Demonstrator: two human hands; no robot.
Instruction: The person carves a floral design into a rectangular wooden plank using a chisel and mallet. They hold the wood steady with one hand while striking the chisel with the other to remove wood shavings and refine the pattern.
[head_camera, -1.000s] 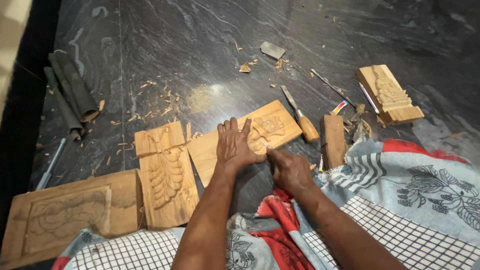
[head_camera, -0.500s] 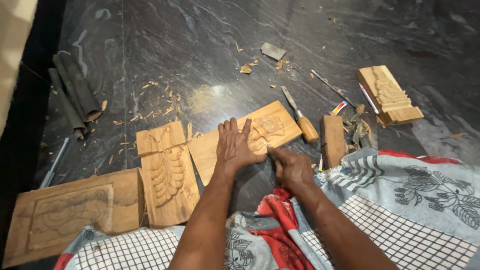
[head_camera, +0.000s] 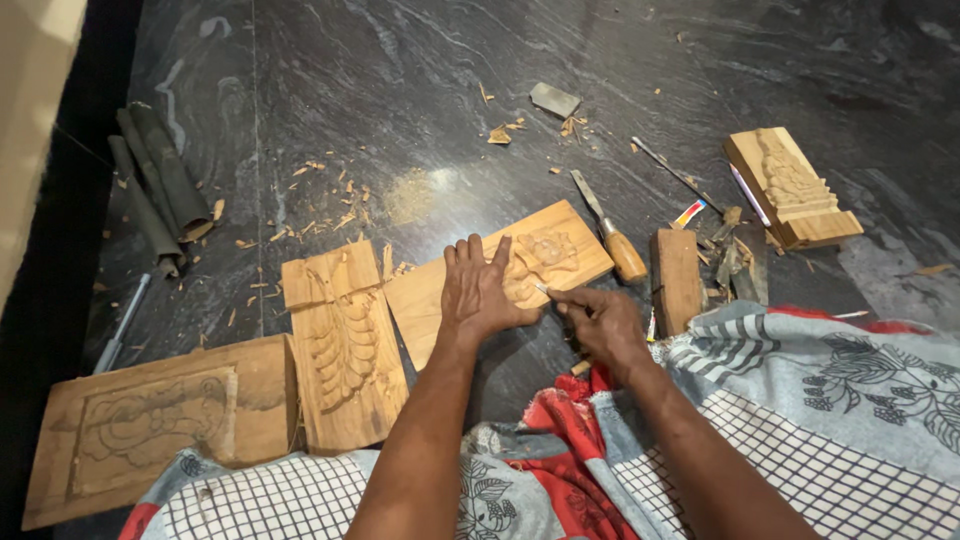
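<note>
The person sits on the dark stone floor (head_camera: 330, 90) with a patterned cloth (head_camera: 800, 400) over the legs, bent over a carved wooden panel (head_camera: 500, 280) that lies flat near the middle of the floor, just in front of the knees. The left hand (head_camera: 480, 295) lies flat on the panel, its grip spread wide with fingers fanned and palm pressing the wood. The right hand (head_camera: 600, 325) sits just beside it at the panel's near edge, its grip pressed together around a small carving tool (head_camera: 545, 290), whose tip meets the carved relief next to the left thumb.

Touching the panel's left end lies a narrower leaf-carved board (head_camera: 345, 345), and nearer the floor's near left corner a larger panel with an outlined figure (head_camera: 150, 430). Just right of the worked panel a wooden-handled chisel (head_camera: 612, 232) lies on the floor, with a plain wood block (head_camera: 677, 280) next to it. Farther right, toward the right edge, rests a carved block with a stepped figure (head_camera: 790, 190). Dark rolled sheets (head_camera: 155, 190) lie along the left edge, and wood chips (head_camera: 320, 200) are scattered over the stone beyond the panels.
</note>
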